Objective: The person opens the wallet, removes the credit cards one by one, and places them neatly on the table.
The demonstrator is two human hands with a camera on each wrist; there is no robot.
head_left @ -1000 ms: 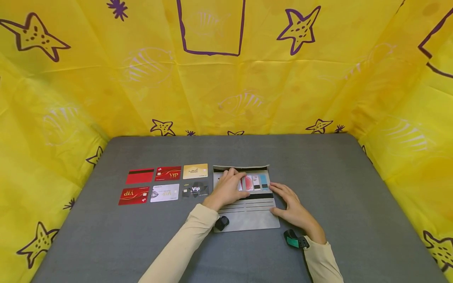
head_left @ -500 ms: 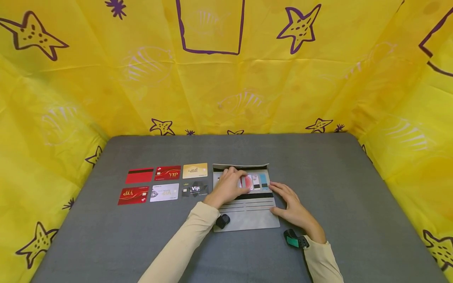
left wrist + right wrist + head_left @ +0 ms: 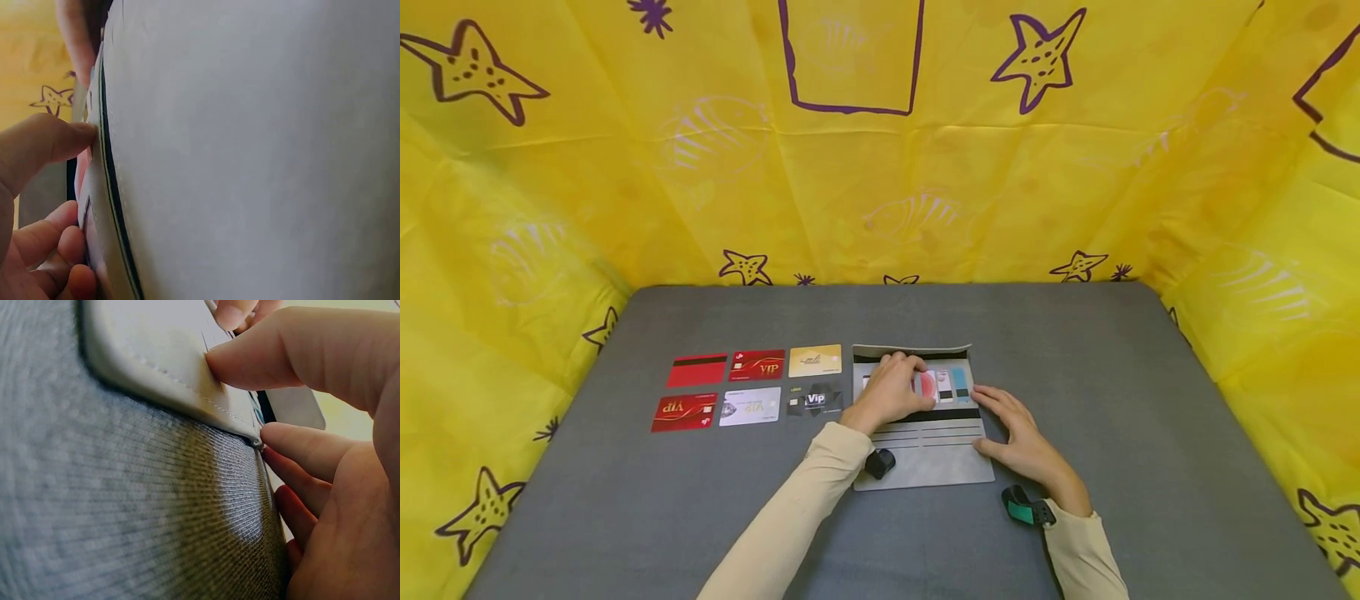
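Head view alone shows cards (image 3: 757, 367) beside the wallet (image 3: 936, 465); left hand (image 3: 887, 396): hold unclear, right hand (image 3: 1021, 435): spread.

A pale grey wallet (image 3: 932, 468), stitched along its edge, lay spread flat on a grey tabletop (image 3: 700, 517), slits lining its near half, pink, white and blue cards (image 3: 945, 387) tucked in its far half

Up there, the head view is looking forward and down over the table (image 3: 1075, 350); the 2 wrist views are peering across the wallet (image 3: 936, 468) up close, all 3 sharing it.
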